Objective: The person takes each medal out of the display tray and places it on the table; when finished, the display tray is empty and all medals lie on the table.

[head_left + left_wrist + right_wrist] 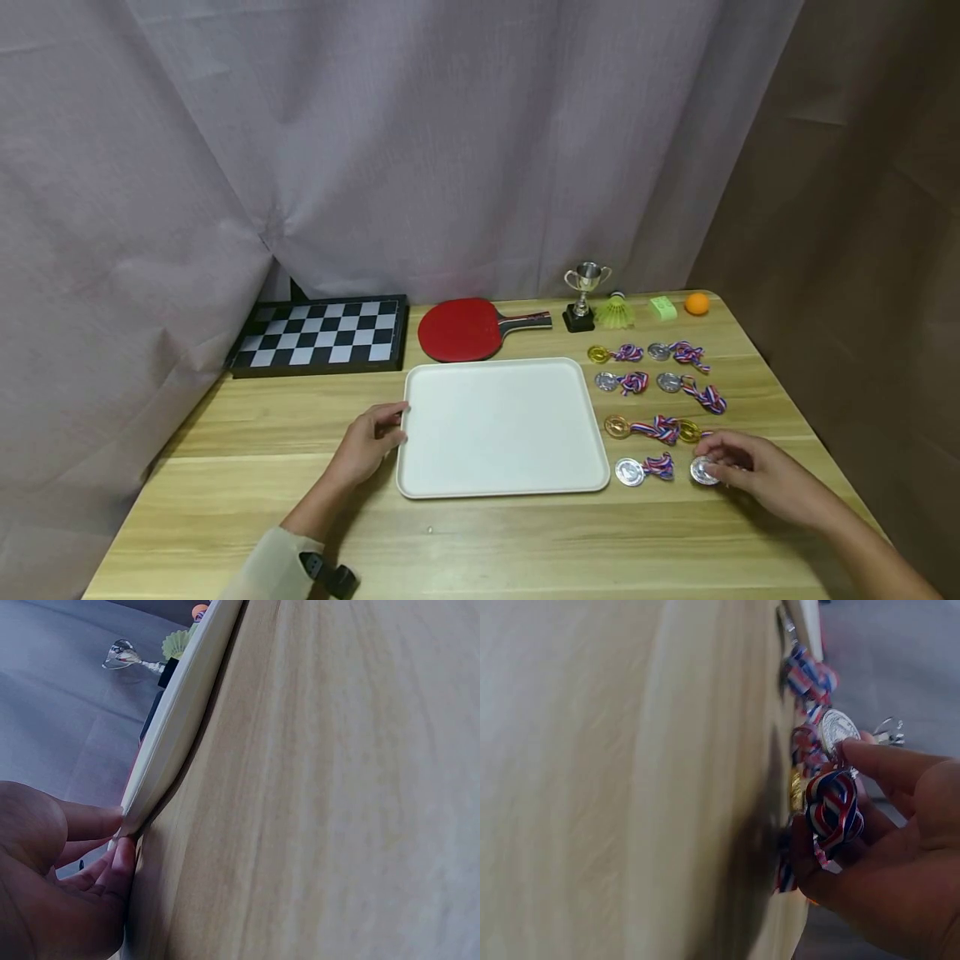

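A white rectangular tray (502, 429) lies flat on the wooden table. At its left edge my left hand (367, 446) holds the rim, and the left wrist view shows the fingertips (112, 821) against the tray's rim (169, 735). To the right of the tray, my right hand (757, 475) pinches a silver medal (703, 471) between thumb and fingers. Its striped ribbon (832, 806) is bunched against the palm in the right wrist view. Nearest to this hand are a gold medal (688, 431) and a silver medal (630, 472), both lying on the table.
More medals with ribbons lie in rows, including a bronze-toned one (617, 427). Along the back stand or lie a chessboard (318, 335), a red table tennis bat (460, 329), a trophy cup (581, 296), a shuttlecock (615, 311), a green block (663, 307) and an orange ball (697, 303).
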{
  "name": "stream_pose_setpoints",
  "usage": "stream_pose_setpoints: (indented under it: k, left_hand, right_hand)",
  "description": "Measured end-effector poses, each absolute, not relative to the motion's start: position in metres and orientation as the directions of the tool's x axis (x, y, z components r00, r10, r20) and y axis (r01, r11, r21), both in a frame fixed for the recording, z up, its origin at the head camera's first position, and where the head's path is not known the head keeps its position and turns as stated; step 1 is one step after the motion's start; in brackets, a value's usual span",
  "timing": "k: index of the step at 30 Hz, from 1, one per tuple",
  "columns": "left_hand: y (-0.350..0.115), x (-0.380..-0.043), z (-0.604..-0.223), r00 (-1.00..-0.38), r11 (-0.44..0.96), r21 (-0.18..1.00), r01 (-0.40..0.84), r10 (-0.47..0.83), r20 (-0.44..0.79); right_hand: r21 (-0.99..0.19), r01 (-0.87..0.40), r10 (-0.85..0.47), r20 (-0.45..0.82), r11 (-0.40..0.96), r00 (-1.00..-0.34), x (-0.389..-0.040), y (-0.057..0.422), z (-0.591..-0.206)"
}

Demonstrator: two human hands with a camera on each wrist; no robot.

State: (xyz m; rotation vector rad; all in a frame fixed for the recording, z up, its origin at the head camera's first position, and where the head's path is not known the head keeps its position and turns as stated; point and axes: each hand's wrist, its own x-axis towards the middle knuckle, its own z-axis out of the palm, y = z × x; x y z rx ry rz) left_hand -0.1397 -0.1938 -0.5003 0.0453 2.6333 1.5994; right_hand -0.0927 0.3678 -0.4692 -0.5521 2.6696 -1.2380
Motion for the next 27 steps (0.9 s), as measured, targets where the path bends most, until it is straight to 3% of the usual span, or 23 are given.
stream_pose_setpoints:
  k: [15, 20, 27]
  left_hand:
    - [-0.195, -0.140, -0.501, -0.998, 0.475, 0.880, 0.005, 0.057, -0.025]
    - [-0.195, -0.139, -0.502, -0.998, 0.476, 0.880, 0.008, 0.058, -0.022]
    - [-0.192, -0.139, -0.502, -0.998, 0.500, 0.866, 0.031, 0.066, -0.002]
  right_hand:
    - [-0.521, -0.284, -0.264, 0.114, 0.805, -0.958, -0.089, 0.356, -0.485]
    - [-0.479, -0.264, -0.254, 0.087, 0.837, -0.963, -0.087, 0.353, -0.482]
    - [-0.384, -0.306, -0.268, 0.151, 0.871, -0.951, -0.086, 0.338, -0.462]
